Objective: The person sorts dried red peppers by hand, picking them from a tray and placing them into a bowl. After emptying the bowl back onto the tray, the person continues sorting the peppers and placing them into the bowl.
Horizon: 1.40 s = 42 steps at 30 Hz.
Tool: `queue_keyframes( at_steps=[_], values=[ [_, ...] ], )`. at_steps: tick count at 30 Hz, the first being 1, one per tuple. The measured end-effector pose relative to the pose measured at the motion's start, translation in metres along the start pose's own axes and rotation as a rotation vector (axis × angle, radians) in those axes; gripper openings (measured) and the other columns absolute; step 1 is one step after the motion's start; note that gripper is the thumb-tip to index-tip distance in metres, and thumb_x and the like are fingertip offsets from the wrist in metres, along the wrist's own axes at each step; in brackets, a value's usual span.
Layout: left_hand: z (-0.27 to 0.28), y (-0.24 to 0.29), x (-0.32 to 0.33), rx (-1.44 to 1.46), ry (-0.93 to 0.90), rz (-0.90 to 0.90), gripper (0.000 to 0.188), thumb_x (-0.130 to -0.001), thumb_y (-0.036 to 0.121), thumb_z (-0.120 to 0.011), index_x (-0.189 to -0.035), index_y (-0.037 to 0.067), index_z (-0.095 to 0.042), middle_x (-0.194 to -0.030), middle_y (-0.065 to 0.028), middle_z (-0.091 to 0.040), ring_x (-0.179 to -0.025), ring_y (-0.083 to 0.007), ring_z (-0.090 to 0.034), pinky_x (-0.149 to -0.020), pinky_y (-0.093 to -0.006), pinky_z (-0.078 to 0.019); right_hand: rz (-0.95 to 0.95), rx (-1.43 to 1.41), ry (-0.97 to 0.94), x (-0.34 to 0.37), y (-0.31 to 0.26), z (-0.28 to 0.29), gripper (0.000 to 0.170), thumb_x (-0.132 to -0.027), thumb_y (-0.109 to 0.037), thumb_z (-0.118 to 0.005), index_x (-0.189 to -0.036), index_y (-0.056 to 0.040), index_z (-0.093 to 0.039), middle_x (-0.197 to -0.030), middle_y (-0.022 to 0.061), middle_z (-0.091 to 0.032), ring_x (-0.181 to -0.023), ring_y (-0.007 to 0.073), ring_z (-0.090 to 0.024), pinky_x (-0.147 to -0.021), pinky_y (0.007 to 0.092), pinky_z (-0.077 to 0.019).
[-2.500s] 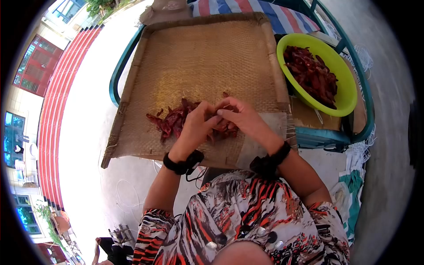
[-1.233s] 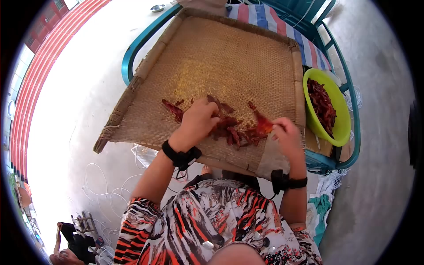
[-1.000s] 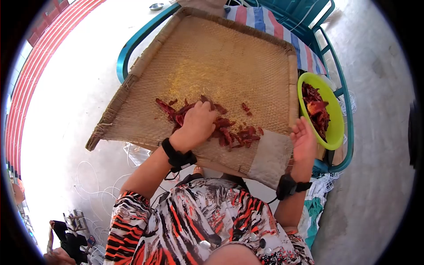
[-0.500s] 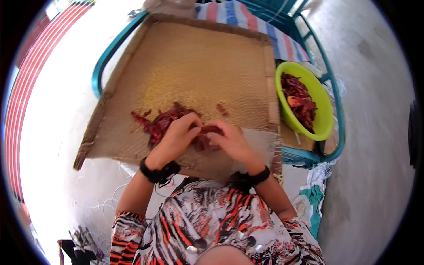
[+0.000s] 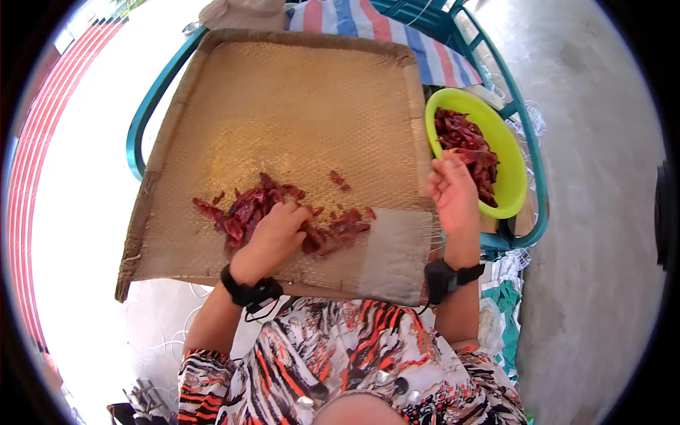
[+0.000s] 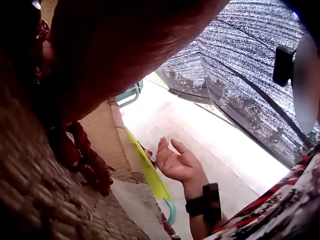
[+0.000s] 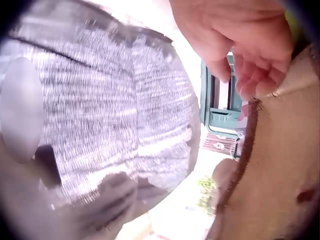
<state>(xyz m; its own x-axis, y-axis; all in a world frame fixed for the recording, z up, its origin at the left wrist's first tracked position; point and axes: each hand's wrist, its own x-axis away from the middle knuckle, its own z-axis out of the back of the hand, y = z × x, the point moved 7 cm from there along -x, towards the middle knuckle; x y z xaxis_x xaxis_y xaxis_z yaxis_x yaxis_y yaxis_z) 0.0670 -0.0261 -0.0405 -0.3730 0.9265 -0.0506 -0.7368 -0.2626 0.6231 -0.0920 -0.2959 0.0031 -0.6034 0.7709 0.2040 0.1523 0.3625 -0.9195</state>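
Observation:
Dark red dried peppers (image 5: 244,209) lie in a loose heap near the front of a woven tray (image 5: 319,106), beside scattered yellow seeds (image 5: 248,152). My left hand (image 5: 275,237) reaches down into the heap, its fingertips among the peppers; whether they pinch one is hidden. At the rim of a lime-green bowl (image 5: 513,159) full of peppers (image 5: 460,131), my right hand (image 5: 455,191) hangs palm up, fingers loosely bent. A red pepper piece (image 5: 467,154) lies just beyond its fingertips, in the bowl. The right wrist view shows the right hand (image 7: 245,45) with nothing in it.
A grey patch (image 5: 397,251) covers the tray's front right corner. Green metal rails (image 5: 152,103) run round the tray and bowl. Striped cloth (image 5: 382,32) lies behind the tray. A green and white sack (image 5: 504,326) is on the floor at the right.
My right hand has left my left hand over the heap and moved right to the bowl. The left hand remains at the heap. The view has shifted, with the tray turned slightly.

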Motion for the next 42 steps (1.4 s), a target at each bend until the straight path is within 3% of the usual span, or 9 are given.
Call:
queue_keyframes(
  at_steps=[4,7,10,22,28,31,34,36,42],
  values=[
    [0.006,0.008,-0.003,-0.001,0.062,-0.021,0.021,-0.08,0.008,-0.067,-0.1,0.008,-0.062,-0.095,-0.0119,-0.057,-0.096,-0.0334,-0.055,-0.08,-0.0429,-0.0469,-0.15,0.535,-0.521,0.038,0.068,-0.068,0.031,-0.093,-0.02,-0.065,-0.12,-0.0057,-0.06,-0.097,0.0037,-0.064,-0.076,0.0107,-0.06,-0.071,0.0253,-0.0495],
    [0.018,0.015,-0.003,0.065,0.132,0.0,0.017,-0.083,0.01,-0.066,-0.1,0.007,-0.061,-0.094,-0.0126,-0.058,-0.095,-0.0335,-0.057,-0.08,-0.0432,-0.0469,0.183,0.98,-0.775,0.066,0.072,-0.113,0.037,-0.091,-0.017,-0.065,-0.125,-0.0035,-0.057,-0.094,0.0055,-0.063,-0.075,0.0121,-0.059,-0.069,0.0259,-0.0477],
    [0.02,0.015,-0.003,0.131,0.169,0.032,0.015,-0.086,0.012,-0.065,-0.1,0.006,-0.062,-0.096,-0.0133,-0.061,-0.095,-0.034,-0.059,-0.081,-0.0426,-0.0472,0.15,0.979,-0.794,0.066,0.089,-0.119,0.036,-0.089,-0.024,-0.067,-0.12,-0.005,-0.06,-0.095,0.0122,-0.066,-0.081,0.0234,-0.064,-0.074,0.0354,-0.0508],
    [0.031,0.02,0.006,0.036,0.186,0.068,0.022,-0.083,0.006,-0.065,-0.105,0.006,-0.064,-0.096,-0.0116,-0.061,-0.094,-0.0322,-0.059,-0.082,-0.0403,-0.048,0.054,0.743,-0.439,0.053,0.072,-0.093,0.024,-0.092,-0.017,-0.064,-0.111,-0.0028,-0.064,-0.086,0.0051,-0.067,-0.072,0.0105,-0.062,-0.068,0.025,-0.0501],
    [0.022,0.013,0.018,-0.129,0.065,-0.006,0.03,-0.078,0.002,-0.064,-0.107,0.008,-0.065,-0.099,-0.0115,-0.059,-0.095,-0.0323,-0.056,-0.084,-0.042,-0.0479,0.054,-0.25,0.09,0.005,0.011,0.003,0.022,-0.097,-0.021,-0.06,-0.115,-0.0081,-0.061,-0.089,0.0005,-0.065,-0.072,0.0064,-0.058,-0.065,0.024,-0.0489],
    [0.011,0.012,0.015,-0.128,0.001,0.006,0.029,-0.079,0.002,-0.063,-0.107,0.009,-0.064,-0.1,-0.0122,-0.058,-0.096,-0.0328,-0.056,-0.084,-0.0427,-0.0478,0.03,-0.166,0.071,0.005,0.013,0.009,0.025,-0.096,-0.022,-0.062,-0.116,-0.0082,-0.06,-0.093,0.0018,-0.066,-0.075,0.0082,-0.06,-0.068,0.0252,-0.0496],
    [0.003,0.008,0.014,-0.128,-0.038,0.045,0.026,-0.08,0.004,-0.062,-0.105,0.008,-0.061,-0.1,-0.0129,-0.058,-0.098,-0.0339,-0.057,-0.083,-0.0439,-0.0475,-0.001,0.455,-0.192,0.033,0.039,-0.041,0.028,-0.094,-0.024,-0.064,-0.115,-0.0071,-0.06,-0.095,0.0025,-0.066,-0.077,0.0123,-0.062,-0.07,0.0287,-0.0511],
    [0.001,0.008,0.012,-0.14,-0.074,0.096,0.024,-0.08,0.004,-0.062,-0.104,0.007,-0.059,-0.099,-0.0136,-0.058,-0.098,-0.035,-0.057,-0.082,-0.0448,-0.0473,0.092,0.691,-0.6,0.047,0.074,-0.072,0.026,-0.093,-0.021,-0.064,-0.115,-0.007,-0.06,-0.096,0.0076,-0.068,-0.08,0.018,-0.064,-0.072,0.0286,-0.0514],
    [-0.003,0.004,0.014,-0.204,-0.045,0.122,0.023,-0.08,0.003,-0.061,-0.102,0.005,-0.056,-0.096,-0.0147,-0.055,-0.095,-0.0375,-0.059,-0.077,-0.0465,-0.0479,0.528,1.312,-0.746,0.082,0.083,-0.129,0.036,-0.082,-0.023,-0.07,-0.112,-0.0073,-0.057,-0.103,0.0153,-0.063,-0.088,0.0347,-0.065,-0.074,0.0441,-0.0518]
  ],
)
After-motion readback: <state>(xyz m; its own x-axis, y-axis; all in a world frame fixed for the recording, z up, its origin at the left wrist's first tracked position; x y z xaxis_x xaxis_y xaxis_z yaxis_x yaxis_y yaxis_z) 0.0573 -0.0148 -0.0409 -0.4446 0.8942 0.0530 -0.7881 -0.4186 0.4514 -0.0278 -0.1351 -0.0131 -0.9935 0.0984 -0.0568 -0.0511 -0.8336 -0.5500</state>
